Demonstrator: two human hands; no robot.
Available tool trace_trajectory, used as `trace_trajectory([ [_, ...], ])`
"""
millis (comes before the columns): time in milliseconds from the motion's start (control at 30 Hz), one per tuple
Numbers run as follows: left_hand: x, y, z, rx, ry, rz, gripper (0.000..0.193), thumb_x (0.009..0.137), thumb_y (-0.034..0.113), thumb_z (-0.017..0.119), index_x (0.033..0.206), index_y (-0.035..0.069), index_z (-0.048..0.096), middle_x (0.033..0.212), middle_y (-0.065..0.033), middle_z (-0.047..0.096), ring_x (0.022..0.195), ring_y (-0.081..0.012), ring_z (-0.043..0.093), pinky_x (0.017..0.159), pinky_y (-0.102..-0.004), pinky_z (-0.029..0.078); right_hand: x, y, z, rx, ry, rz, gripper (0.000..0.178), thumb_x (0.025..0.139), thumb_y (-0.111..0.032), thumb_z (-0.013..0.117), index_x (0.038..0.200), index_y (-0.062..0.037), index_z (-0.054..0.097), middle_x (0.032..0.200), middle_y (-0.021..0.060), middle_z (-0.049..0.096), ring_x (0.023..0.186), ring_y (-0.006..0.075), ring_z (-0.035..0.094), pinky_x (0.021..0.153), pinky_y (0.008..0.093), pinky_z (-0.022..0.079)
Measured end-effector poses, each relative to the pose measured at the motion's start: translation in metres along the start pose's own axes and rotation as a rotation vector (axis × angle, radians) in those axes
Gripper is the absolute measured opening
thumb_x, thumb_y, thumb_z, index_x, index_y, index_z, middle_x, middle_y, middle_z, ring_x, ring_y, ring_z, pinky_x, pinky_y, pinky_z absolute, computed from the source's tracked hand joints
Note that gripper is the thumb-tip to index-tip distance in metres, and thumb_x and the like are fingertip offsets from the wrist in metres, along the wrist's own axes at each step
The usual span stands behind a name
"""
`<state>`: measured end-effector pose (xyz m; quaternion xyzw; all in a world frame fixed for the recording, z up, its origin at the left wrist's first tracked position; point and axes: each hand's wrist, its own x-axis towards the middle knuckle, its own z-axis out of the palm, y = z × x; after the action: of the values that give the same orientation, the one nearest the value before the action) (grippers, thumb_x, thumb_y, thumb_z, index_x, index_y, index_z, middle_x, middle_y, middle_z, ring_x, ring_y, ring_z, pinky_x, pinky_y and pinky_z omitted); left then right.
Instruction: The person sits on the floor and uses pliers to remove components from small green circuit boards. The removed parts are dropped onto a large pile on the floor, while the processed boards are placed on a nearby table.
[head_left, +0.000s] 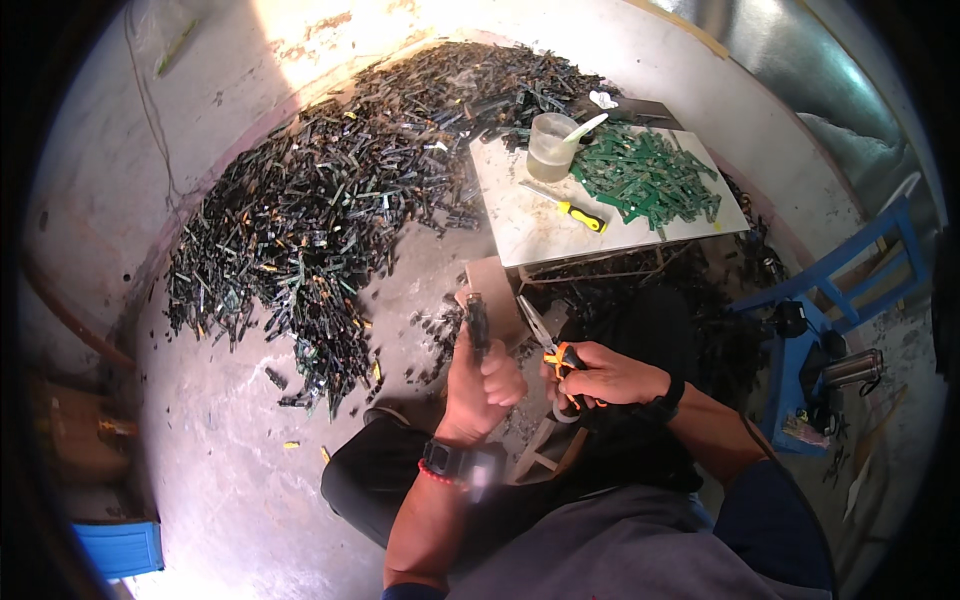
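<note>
My left hand (pixel 485 388) is closed around a dark, narrow electronic piece (pixel 477 315), which points up out of the fist. Its exact kind is too blurred to tell. Just to the right, my right hand (pixel 615 375) grips a pair of long-nose pliers (pixel 538 325) with orange and black handles. The pliers' metal jaws point up and left toward the piece, apart from it. A brown board (pixel 493 285) lies behind both hands.
A huge heap of dark strips (pixel 340 190) covers the floor. On a white low table (pixel 510 225) are green circuit board strips (pixel 645 175), a plastic cup (pixel 550 150) with a pale handle, and a yellow-black screwdriver (pixel 575 210). A blue chair (pixel 800 350) stands right.
</note>
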<state>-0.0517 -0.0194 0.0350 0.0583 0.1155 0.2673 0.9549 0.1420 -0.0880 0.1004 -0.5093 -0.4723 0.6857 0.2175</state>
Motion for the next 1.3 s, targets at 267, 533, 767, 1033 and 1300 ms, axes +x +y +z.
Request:
trace_trajectory([
  [267,0.000,-0.003,0.001,0.028,0.028,-0.026,0.059,0.091,0.063,0.028,0.055,0.017,0.029,0.044,0.0057,0.022,0.035,-0.0101,0.019,0.036,-0.0249,0.017,-0.005,-0.025,0.011,-0.033,-0.015,0.070,0.021,0.081,-0.006,0.047,0.102,-0.0021,0.049,0.084,0.0025,0.056,0.072,0.0087,0.053,0.056,0.0232,0.043],
  [533,0.004,-0.009,0.001,0.177,0.119,0.040,0.057,0.092,0.061,0.030,0.054,0.020,0.024,0.044,0.0063,0.020,0.035,-0.0108,0.018,0.035,-0.0257,0.014,0.003,-0.026,0.017,-0.908,0.247,-0.007,0.032,0.081,-0.024,0.051,0.100,0.0026,0.053,0.074,0.0219,0.060,0.071,0.0373,0.060,0.063,0.0420,0.048],
  [767,0.006,-0.015,0.002,0.379,0.407,0.118,0.057,0.093,0.058,0.031,0.057,0.014,0.035,0.044,0.0037,0.025,0.036,-0.0110,0.022,0.037,-0.0267,0.019,0.005,-0.033,0.003,-1.059,0.209,0.046,0.028,0.077,-0.021,0.051,0.089,0.0040,0.051,0.070,0.0230,0.059,0.070,0.0407,0.060,0.063,0.0465,0.047],
  [1033,0.007,-0.025,-0.006,1.103,0.586,0.364,0.064,0.097,0.050,0.030,0.069,-0.004,0.050,0.055,0.0008,0.044,0.053,-0.0110,0.037,0.050,-0.0322,0.033,0.010,-0.053,-0.012,-1.189,0.027,0.184,0.029,0.077,-0.024,0.049,0.083,0.0043,0.054,0.075,0.0223,0.062,0.076,0.0397,0.061,0.069,0.0462,0.048],
  [1300,0.008,-0.038,0.004,1.152,0.510,0.538,0.058,0.098,0.049,0.028,0.057,0.009,0.033,0.050,0.0036,0.034,0.047,-0.0072,0.029,0.044,-0.0262,0.024,0.009,-0.071,-0.022,-0.664,-0.175,0.403,0.017,0.077,-0.015,0.048,0.082,0.0010,0.050,0.068,0.0127,0.059,0.063,0.0244,0.059,0.057,0.0363,0.044],
])
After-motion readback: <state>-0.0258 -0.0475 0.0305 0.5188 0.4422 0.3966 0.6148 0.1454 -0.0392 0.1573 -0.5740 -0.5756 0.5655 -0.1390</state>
